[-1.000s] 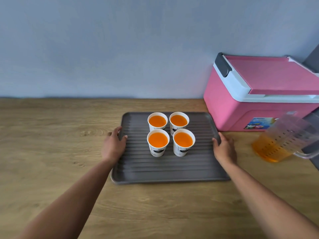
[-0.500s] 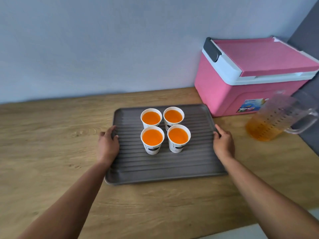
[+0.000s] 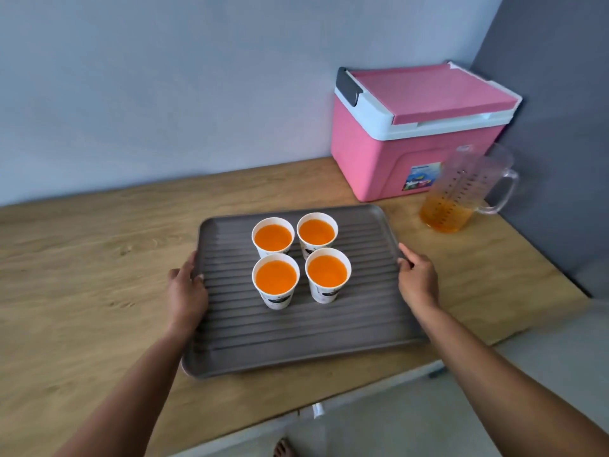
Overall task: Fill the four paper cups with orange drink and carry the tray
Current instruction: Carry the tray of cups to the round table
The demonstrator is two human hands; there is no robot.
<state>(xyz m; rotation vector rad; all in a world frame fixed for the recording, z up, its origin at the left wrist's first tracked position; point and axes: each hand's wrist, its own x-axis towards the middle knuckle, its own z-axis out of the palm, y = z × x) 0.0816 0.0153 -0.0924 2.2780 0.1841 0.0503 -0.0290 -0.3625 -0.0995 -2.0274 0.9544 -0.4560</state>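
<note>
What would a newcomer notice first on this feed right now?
The four paper cups, nearly full of bright orange drink, clustered in the middle of the grey tray. Next, the left hand and right hand, each with a grip on a side edge of the tray. Behind to the right stands a pink cooler, with a clear jug holding a little orange drink beside it.

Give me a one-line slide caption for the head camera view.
Left hand and right hand grip a grey tray bearing four cups full of orange drink.
</note>
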